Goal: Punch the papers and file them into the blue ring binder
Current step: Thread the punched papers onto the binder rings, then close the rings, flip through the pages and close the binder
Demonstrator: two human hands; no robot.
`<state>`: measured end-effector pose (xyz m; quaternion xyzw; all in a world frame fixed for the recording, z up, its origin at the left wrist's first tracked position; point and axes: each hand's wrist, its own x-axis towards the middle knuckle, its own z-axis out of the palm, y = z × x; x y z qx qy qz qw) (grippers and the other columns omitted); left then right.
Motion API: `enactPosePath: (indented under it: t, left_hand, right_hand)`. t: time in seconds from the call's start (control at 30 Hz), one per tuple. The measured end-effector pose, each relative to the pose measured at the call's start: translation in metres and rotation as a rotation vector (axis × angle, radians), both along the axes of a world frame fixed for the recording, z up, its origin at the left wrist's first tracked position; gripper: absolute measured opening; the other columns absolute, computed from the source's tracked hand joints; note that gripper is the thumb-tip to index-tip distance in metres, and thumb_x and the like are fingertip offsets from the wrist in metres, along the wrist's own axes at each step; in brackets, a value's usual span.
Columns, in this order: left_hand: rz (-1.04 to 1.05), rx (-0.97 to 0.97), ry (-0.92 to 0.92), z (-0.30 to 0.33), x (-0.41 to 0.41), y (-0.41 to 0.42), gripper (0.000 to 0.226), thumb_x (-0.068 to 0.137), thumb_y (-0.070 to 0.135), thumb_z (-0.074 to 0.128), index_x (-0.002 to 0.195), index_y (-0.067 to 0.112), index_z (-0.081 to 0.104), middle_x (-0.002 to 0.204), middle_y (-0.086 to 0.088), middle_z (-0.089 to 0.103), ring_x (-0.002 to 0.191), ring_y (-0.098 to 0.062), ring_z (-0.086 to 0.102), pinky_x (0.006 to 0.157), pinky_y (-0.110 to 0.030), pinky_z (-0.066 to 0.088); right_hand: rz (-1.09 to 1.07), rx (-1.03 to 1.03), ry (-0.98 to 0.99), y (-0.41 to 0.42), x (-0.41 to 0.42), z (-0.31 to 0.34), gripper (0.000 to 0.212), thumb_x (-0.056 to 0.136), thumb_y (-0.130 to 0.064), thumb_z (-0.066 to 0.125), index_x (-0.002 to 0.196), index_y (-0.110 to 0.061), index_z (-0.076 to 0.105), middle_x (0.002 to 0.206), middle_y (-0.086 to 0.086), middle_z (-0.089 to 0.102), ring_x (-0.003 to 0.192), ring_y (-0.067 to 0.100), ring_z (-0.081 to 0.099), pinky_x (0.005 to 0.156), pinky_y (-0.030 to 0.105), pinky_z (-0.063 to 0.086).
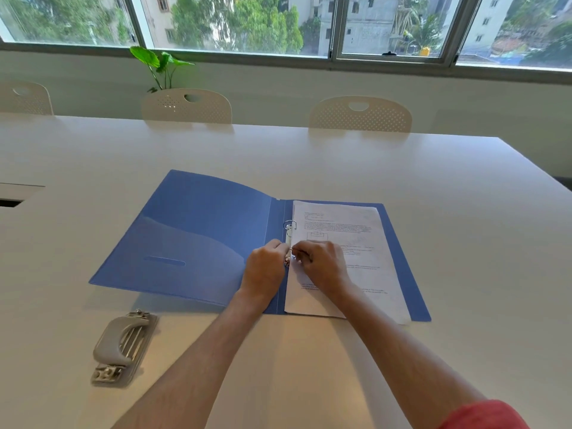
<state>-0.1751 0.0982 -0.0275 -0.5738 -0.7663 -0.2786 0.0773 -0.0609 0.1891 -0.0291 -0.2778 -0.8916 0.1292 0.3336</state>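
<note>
The blue ring binder lies open on the white table. A stack of printed papers rests on its right half, threaded on the far metal ring. My left hand and my right hand meet at the near ring on the spine, fingers curled and pinching the ring from both sides. The hands cover most of that ring. A grey hole punch lies on the table at the near left, apart from the binder.
Several cream chairs stand along the table's far side under a wide window. A green plant rises behind the middle chair. A cable slot opens in the table at the far left.
</note>
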Motion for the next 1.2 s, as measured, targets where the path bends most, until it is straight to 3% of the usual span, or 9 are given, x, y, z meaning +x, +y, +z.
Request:
enactPosePath:
  t: [0.27, 0.4, 0.5, 0.63, 0.73, 0.83, 0.97, 1.1, 1.2]
  left_hand:
    - [-0.024, 0.036, -0.183, 0.006, 0.001, -0.006, 0.018, 0.092, 0.009, 0.055, 0.093, 0.007, 0.073, 0.083, -0.010, 0.068, 0.071, -0.027, 0.063, 0.064, -0.038, 0.051]
    - [-0.031, -0.004, -0.198, 0.009, 0.008, -0.011, 0.019, 0.093, 0.012, 0.055, 0.094, 0.009, 0.073, 0.084, -0.008, 0.068, 0.073, -0.026, 0.062, 0.067, -0.037, 0.051]
    - [0.005, 0.003, -0.189, 0.013, 0.017, -0.019, 0.018, 0.093, 0.018, 0.056, 0.093, 0.006, 0.071, 0.085, -0.009, 0.068, 0.074, -0.026, 0.062, 0.067, -0.038, 0.052]
    - [0.053, 0.085, -0.177, 0.008, 0.032, -0.043, 0.029, 0.087, 0.034, 0.062, 0.092, 0.006, 0.070, 0.085, -0.009, 0.069, 0.079, -0.028, 0.064, 0.065, -0.036, 0.049]
    - [-0.025, -0.026, -0.166, 0.002, 0.044, -0.063, 0.071, 0.076, 0.074, 0.047, 0.098, 0.010, 0.071, 0.096, -0.001, 0.069, 0.092, -0.021, 0.060, 0.078, -0.036, 0.051]
    - [-0.095, -0.156, -0.173, 0.000, 0.050, -0.075, 0.101, 0.058, 0.092, 0.042, 0.114, 0.012, 0.067, 0.118, 0.005, 0.061, 0.113, -0.015, 0.049, 0.100, -0.033, 0.041]
    - [-0.103, -0.196, -0.146, -0.002, 0.053, -0.078, 0.101, 0.055, 0.089, 0.049, 0.124, 0.016, 0.062, 0.128, 0.006, 0.055, 0.121, -0.014, 0.042, 0.107, -0.032, 0.033]
    - [-0.081, -0.195, -0.135, -0.001, 0.057, -0.080, 0.091, 0.062, 0.083, 0.051, 0.121, 0.015, 0.065, 0.126, 0.004, 0.059, 0.121, -0.017, 0.047, 0.107, -0.037, 0.034]
    - [-0.061, -0.184, -0.139, 0.000, 0.062, -0.082, 0.091, 0.063, 0.084, 0.045, 0.119, 0.015, 0.066, 0.125, 0.003, 0.061, 0.120, -0.019, 0.049, 0.106, -0.038, 0.035]
  right_hand:
    - [0.102, -0.154, -0.045, 0.001, 0.007, 0.005, 0.016, 0.083, -0.017, 0.060, 0.086, -0.019, 0.076, 0.081, -0.004, 0.074, 0.069, 0.018, 0.066, 0.060, 0.031, 0.050]
    - [0.141, -0.163, -0.073, -0.006, 0.019, 0.014, 0.016, 0.086, -0.017, 0.060, 0.089, -0.017, 0.076, 0.082, -0.002, 0.073, 0.069, 0.017, 0.065, 0.061, 0.027, 0.047]
    - [0.068, -0.201, -0.120, -0.012, 0.035, 0.024, 0.021, 0.089, -0.027, 0.065, 0.105, -0.018, 0.073, 0.101, -0.001, 0.072, 0.087, 0.018, 0.067, 0.075, 0.033, 0.051]
    - [-0.089, -0.277, -0.351, -0.015, 0.085, 0.038, 0.083, 0.073, -0.064, 0.068, 0.142, -0.025, 0.044, 0.149, -0.001, 0.041, 0.136, 0.020, 0.037, 0.111, 0.039, 0.030]
    - [-0.213, -0.387, -0.589, -0.014, 0.128, 0.041, 0.124, 0.054, -0.081, 0.066, 0.152, -0.029, 0.011, 0.162, 0.001, 0.006, 0.148, 0.024, 0.009, 0.118, 0.045, 0.013]
    - [-0.192, -0.490, -0.692, -0.015, 0.160, 0.036, 0.147, 0.041, -0.081, 0.071, 0.152, -0.031, -0.010, 0.162, 0.001, -0.013, 0.149, 0.024, -0.005, 0.118, 0.044, 0.007]
    - [-0.158, -0.511, -0.639, -0.014, 0.173, 0.030, 0.147, 0.045, -0.067, 0.081, 0.151, -0.029, -0.013, 0.161, 0.000, -0.015, 0.149, 0.022, -0.005, 0.119, 0.040, 0.008]
    - [-0.190, -0.554, -0.472, -0.010, 0.179, 0.034, 0.133, 0.053, -0.054, 0.085, 0.153, -0.023, 0.003, 0.162, -0.001, 0.010, 0.146, 0.021, 0.015, 0.117, 0.038, 0.021]
    - [-0.196, -0.567, -0.451, -0.010, 0.184, 0.036, 0.122, 0.058, -0.055, 0.083, 0.152, -0.021, 0.014, 0.159, -0.003, 0.021, 0.143, 0.020, 0.024, 0.115, 0.037, 0.026]
